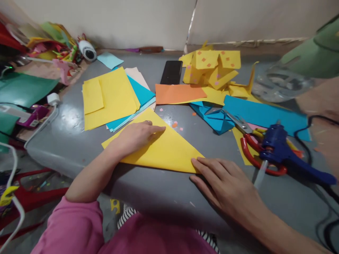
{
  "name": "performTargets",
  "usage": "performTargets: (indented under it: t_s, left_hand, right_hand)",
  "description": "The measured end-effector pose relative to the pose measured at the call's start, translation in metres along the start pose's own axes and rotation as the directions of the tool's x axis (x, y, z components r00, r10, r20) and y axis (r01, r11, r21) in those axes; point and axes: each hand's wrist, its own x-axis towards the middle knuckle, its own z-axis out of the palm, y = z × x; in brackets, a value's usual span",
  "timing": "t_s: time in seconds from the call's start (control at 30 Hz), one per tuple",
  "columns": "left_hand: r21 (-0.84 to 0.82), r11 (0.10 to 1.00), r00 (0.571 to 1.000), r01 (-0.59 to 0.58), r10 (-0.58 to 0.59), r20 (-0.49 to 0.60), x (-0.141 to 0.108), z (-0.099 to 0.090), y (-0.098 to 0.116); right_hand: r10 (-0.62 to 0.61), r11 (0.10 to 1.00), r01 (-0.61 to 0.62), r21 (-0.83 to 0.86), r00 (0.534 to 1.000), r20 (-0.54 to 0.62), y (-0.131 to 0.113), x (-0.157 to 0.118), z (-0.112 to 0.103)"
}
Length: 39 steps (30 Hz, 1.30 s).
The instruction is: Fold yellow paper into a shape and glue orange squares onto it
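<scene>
A yellow sheet of paper [159, 148], folded into a triangle, lies on the grey table with its long edge toward me. My left hand [137, 138] rests on the left part of the paper, index finger stretched toward the sloping edge. The ring on this hand shows; some fingers are partly hidden. At the paper's right corner, my right hand [225, 178] has its fingertips laid on top. Its fingers are stretched out, and the thumb is apart, near the table's front edge.
Yellow sheets [113, 98] lie over blue ones at the left. Behind are a black phone [171, 72], orange paper [180, 94] and a spotted yellow paper model [209, 67]. Right stand a blue glue gun [286, 151], red-handled scissors [247, 151], folded blue paper [215, 118] and a clear bottle [283, 83].
</scene>
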Motion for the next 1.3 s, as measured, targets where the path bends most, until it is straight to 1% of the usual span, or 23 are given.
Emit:
performTargets:
  t_s: [0.17, 0.3, 0.37, 0.43, 0.53, 0.63, 0.77, 1.0, 1.17, 1.23, 1.3]
  left_hand:
    - [0.061, 0.998, 1.0, 0.007, -0.008, 0.025, -0.004, -0.005, 0.007]
    - [0.056, 0.998, 0.998, -0.005, 0.001, 0.066, -0.009, -0.008, 0.012]
    - [0.066, 0.998, 0.997, 0.002, -0.007, 0.081, -0.01, -0.007, 0.013]
    - [0.077, 0.997, 0.995, 0.011, -0.019, 0.097, -0.011, -0.007, 0.015]
    - [0.09, 0.996, 0.991, 0.028, -0.039, 0.129, -0.012, -0.009, 0.018]
    - [0.089, 0.996, 0.988, 0.023, -0.036, 0.148, -0.014, -0.011, 0.02]
    - [0.083, 0.996, 0.989, 0.01, -0.022, 0.144, -0.016, -0.011, 0.019]
    - [0.071, 0.996, 0.995, -0.046, 0.039, 0.096, -0.012, 0.001, 0.008]
    - [0.054, 0.997, 0.993, -0.052, 0.046, 0.105, -0.016, 0.002, 0.005]
    - [0.047, 0.998, 0.996, -0.045, 0.042, 0.073, -0.022, 0.004, 0.004]
    - [0.04, 0.999, 1.0, -0.002, 0.002, 0.017, -0.029, 0.008, 0.002]
  right_hand:
    - [-0.062, 0.997, 0.063, -0.044, 0.998, 0.018, 0.003, 0.005, -0.002]
    - [-0.094, 0.986, 0.105, -0.133, 0.992, 0.088, 0.0, 0.016, -0.009]
    - [-0.104, 0.981, 0.118, -0.151, 0.99, 0.098, -0.007, 0.026, -0.012]
    - [-0.13, 0.982, 0.138, -0.132, 0.989, 0.073, -0.018, 0.037, -0.011]
    - [-0.19, 0.976, 0.195, -0.093, 0.98, 0.056, -0.037, 0.045, -0.002]
    - [-0.19, 0.976, 0.196, -0.096, 0.979, 0.069, -0.05, 0.043, 0.009]
    - [-0.17, 0.977, 0.178, -0.115, 0.982, 0.076, -0.056, 0.035, 0.013]
    - [-0.159, 0.977, 0.168, -0.134, 0.984, 0.074, -0.06, 0.03, 0.014]
    - [-0.161, 0.976, 0.17, -0.136, 0.984, 0.071, -0.059, 0.029, 0.014]
    - [-0.159, 0.977, 0.167, -0.131, 0.985, 0.07, -0.059, 0.03, 0.014]
    - [-0.155, 0.978, 0.164, -0.126, 0.985, 0.076, -0.058, 0.03, 0.013]
